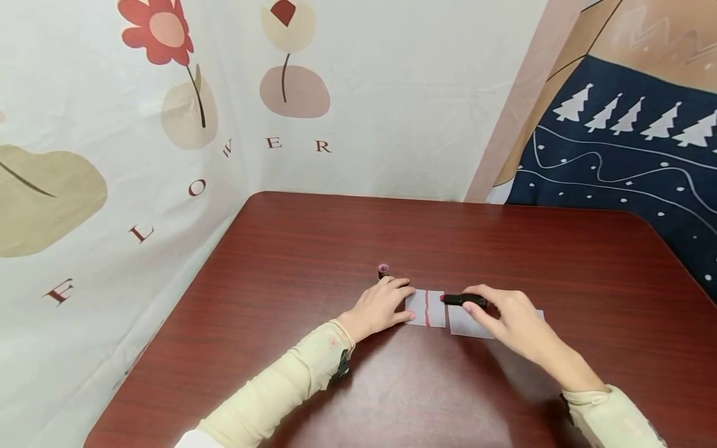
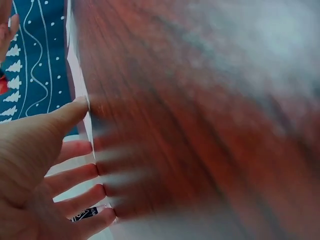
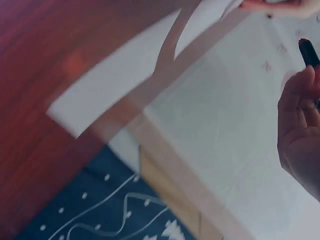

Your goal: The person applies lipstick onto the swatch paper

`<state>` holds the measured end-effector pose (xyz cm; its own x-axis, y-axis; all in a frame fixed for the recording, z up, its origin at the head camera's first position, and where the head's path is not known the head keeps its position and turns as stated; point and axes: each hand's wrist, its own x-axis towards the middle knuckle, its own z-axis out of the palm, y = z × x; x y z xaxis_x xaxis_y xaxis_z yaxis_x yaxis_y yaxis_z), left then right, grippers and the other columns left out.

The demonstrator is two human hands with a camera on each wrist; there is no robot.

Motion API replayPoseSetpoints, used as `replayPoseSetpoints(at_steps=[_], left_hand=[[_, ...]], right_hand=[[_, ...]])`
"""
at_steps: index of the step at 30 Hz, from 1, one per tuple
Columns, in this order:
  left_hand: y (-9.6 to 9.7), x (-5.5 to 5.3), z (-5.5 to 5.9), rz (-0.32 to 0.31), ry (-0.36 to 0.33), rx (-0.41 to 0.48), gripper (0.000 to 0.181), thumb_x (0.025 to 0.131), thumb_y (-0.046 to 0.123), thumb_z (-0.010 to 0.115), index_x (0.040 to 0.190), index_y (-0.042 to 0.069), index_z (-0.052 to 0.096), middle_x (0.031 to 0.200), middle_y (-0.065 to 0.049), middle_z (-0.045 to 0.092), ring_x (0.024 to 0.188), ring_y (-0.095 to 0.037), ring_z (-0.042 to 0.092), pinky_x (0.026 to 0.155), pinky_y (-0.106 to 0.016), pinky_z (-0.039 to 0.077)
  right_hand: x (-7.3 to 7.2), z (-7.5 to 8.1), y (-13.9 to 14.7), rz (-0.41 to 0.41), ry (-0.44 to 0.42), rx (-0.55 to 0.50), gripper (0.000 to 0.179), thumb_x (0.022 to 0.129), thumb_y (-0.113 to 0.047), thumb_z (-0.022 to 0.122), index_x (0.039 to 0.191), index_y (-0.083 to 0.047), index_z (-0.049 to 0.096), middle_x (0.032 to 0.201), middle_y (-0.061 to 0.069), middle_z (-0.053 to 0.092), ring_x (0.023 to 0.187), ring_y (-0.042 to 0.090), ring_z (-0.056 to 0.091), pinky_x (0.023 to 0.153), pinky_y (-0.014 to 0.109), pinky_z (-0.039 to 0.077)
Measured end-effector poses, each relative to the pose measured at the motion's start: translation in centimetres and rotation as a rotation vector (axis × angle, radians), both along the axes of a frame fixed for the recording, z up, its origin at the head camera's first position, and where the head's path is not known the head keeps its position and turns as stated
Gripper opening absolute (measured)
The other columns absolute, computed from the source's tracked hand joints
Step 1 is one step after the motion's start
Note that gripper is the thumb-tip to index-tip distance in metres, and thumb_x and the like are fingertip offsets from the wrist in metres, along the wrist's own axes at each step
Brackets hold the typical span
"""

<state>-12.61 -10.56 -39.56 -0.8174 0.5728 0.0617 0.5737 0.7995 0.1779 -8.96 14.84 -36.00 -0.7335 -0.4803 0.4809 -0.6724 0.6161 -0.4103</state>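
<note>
My right hand (image 1: 512, 317) pinches a black marker (image 1: 465, 300) with a red tip, which points left. The tip is at the right edge of a small white paper piece (image 1: 435, 317) that bears a wavy red line. My left hand (image 1: 378, 306) rests on that piece's left side, fingers extended. Under my right hand lies a second white paper piece (image 1: 470, 326), partly hidden; a narrow gap parts the two. Beside my left fingers is a small black cylinder (image 1: 383, 272) with a pinkish end. In the right wrist view the marker (image 3: 308, 52) shows its red tip.
The reddish-brown table (image 1: 313, 242) has rounded far corners. A white cloth (image 1: 392, 124) printed with flowers and letters hangs behind and to the left. To the right hangs a dark blue cloth (image 1: 616, 162) with white trees.
</note>
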Motion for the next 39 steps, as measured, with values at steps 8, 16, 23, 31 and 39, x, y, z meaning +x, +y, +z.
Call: replayPoseSetpoints(at_steps=[8,16,23,31,39], left_hand=[[-0.1,-0.2,0.1,0.015,0.008,-0.023,0.052,0.088,0.04,0.061,0.131,0.01,0.054,0.137,-0.005,0.048,0.123,-0.021,0.045,0.087,-0.037,0.046],[1.2,0.0,1.8,-0.067,0.148,0.075,0.03,0.093,0.026,0.056,0.116,0.01,0.065,0.126,-0.003,0.056,0.113,-0.018,0.053,0.083,-0.03,0.048],[4.5,-0.2,2.6,-0.126,0.139,-0.046,0.028,0.091,0.031,0.058,0.111,0.015,0.069,0.118,0.003,0.061,0.103,-0.016,0.057,0.078,-0.028,0.047],[7.2,0.0,1.6,-0.133,0.1,-0.166,0.027,0.087,0.044,0.062,0.095,0.02,0.07,0.127,-0.001,0.055,0.106,-0.019,0.053,0.083,-0.033,0.044],[8.1,-1.1,0.4,-0.128,0.119,-0.166,0.036,0.08,0.048,0.067,0.104,0.021,0.071,0.12,0.0,0.059,0.105,-0.015,0.051,0.094,-0.036,0.038]], right_hand=[[-0.6,1.1,4.1,-0.107,-0.086,-0.01,0.036,0.08,-0.006,0.072,0.115,-0.01,0.066,0.071,-0.008,0.057,0.052,0.003,0.042,0.045,0.02,0.034],[-0.8,0.4,5.1,-0.151,-0.108,0.065,0.029,0.085,-0.01,0.066,0.114,-0.007,0.066,0.076,-0.004,0.059,0.057,0.005,0.042,0.049,0.023,0.036],[-1.2,-0.2,4.5,-0.22,-0.253,0.061,0.037,0.088,-0.015,0.064,0.117,0.007,0.057,0.076,0.005,0.059,0.047,0.005,0.056,0.052,0.024,0.044],[-2.0,-1.5,4.2,-0.209,-0.224,0.052,0.023,0.089,-0.019,0.064,0.104,-0.003,0.065,0.062,-0.004,0.058,0.05,0.005,0.05,0.048,0.024,0.04],[-2.5,-2.3,3.9,-0.175,-0.173,0.068,0.034,0.083,-0.012,0.069,0.113,0.003,0.064,0.08,0.007,0.069,0.068,0.017,0.064,0.056,0.03,0.047]])
